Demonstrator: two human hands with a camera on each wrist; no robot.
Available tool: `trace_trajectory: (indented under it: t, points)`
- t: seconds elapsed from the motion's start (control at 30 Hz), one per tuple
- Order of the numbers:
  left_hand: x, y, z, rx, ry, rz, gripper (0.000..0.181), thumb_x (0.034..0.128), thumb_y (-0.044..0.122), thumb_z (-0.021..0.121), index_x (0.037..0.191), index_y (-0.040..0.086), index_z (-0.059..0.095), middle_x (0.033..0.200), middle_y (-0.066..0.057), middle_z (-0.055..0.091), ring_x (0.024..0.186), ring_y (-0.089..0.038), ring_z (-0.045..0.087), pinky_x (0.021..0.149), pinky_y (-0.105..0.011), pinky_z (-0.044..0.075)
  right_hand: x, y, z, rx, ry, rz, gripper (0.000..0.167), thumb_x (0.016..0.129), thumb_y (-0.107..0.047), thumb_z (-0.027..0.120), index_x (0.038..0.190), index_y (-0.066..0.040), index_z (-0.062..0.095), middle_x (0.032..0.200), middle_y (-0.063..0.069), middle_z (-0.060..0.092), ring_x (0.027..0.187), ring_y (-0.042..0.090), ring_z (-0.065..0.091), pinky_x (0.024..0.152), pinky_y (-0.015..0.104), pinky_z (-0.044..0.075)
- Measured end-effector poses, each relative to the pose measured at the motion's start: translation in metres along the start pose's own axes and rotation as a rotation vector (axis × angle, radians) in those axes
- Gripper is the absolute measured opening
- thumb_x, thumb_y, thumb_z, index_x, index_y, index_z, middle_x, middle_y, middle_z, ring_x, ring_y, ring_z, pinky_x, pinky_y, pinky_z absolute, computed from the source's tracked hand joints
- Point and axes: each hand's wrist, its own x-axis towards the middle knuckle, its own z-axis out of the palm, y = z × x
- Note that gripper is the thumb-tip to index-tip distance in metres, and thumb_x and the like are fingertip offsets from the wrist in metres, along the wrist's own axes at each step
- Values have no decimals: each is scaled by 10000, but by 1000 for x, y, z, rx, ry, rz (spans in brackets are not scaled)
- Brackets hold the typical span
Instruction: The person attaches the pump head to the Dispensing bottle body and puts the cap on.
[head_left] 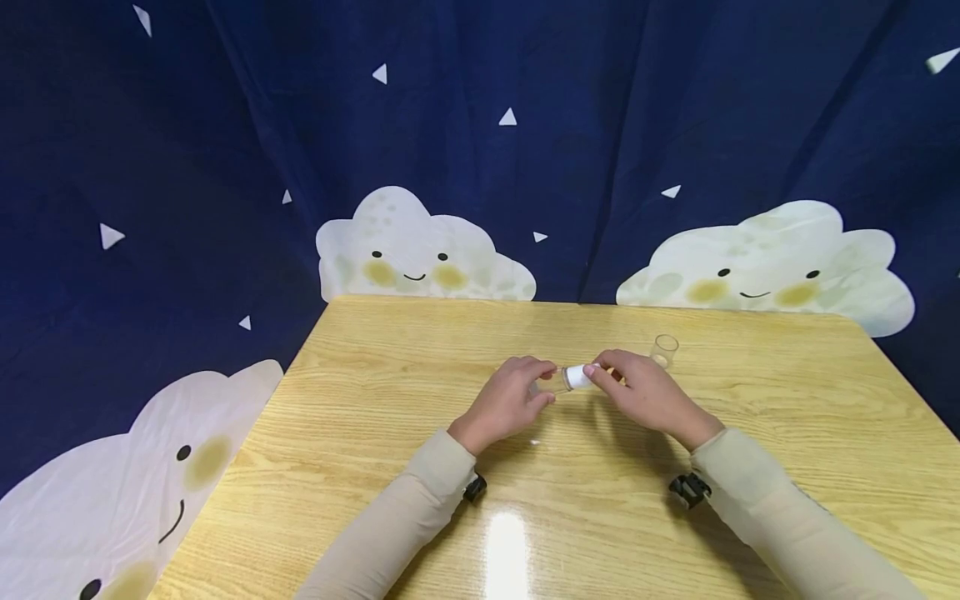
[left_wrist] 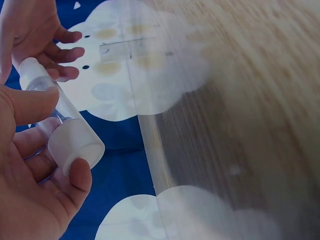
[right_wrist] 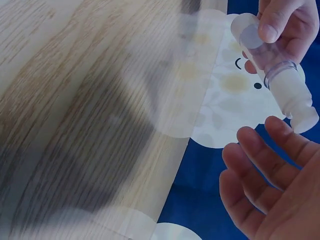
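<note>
A clear pump bottle (left_wrist: 71, 114) with a white pump top (right_wrist: 292, 95) lies tilted between both hands, above the table. The left hand (head_left: 510, 396) grips its clear lower part, with the thumb across the side and fingers around the base, as the left wrist view shows. Close by the pump head is the right hand (head_left: 641, 390); its fingers (right_wrist: 257, 157) are spread and loosely bent in the right wrist view. Whether the right thumb touches the white top cannot be told. A clear cap-like cup (head_left: 665, 348) stands on the table just beyond the right hand.
The wooden table (head_left: 360, 358) extends under both arms, its far edge against a dark blue curtain (head_left: 450, 150) with printed clouds. Dark wrist cameras (head_left: 689, 490) sit under the sleeves. A bright glare patch lies near the front.
</note>
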Motion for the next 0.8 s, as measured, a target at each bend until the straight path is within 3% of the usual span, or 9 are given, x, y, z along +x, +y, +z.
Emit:
trace_trajectory:
  t: [0.23,0.3,0.43,0.63,0.8]
  points:
    - [1,-1,0,6,6,2,389,935,197,694,1302,83,633,1219,-39,691,1152,-237,613,980,-348,519,-2,1,-3,35,12,-20,311,1029,-353,520,1107,-97,678,952,46,698,749,131,572,618,262,455]
    - [1,-1,0,8,7,4,386,936,198,693,1301,84,634,1216,-37,692,1148,-237,614,976,-347,520,-3,2,-3,60,27,-53,282,994,-300,595,1170,-86,647,1045,68,701,824,158,610,662,293,495]
    - [1,-1,0,4,4,0,388,942,206,687,1310,98,628,1221,-33,688,1156,-234,609,977,-348,519,-4,4,-1,84,70,-153,398,883,-136,729,1251,-71,592,1178,95,667,939,209,632,724,365,527]
    - [1,-1,0,-1,10,10,382,940,199,689,1301,90,633,1218,-42,690,1162,-245,610,983,-355,520,-3,5,1,45,158,-292,368,824,17,739,1147,-112,618,1129,38,660,911,160,615,681,316,503]
    - [1,0,0,0,16,17,385,931,193,699,1293,76,639,1204,-44,697,1138,-240,619,967,-348,526,-3,6,4,31,188,-315,305,835,45,724,1057,-142,630,1104,24,665,873,142,608,666,260,488]
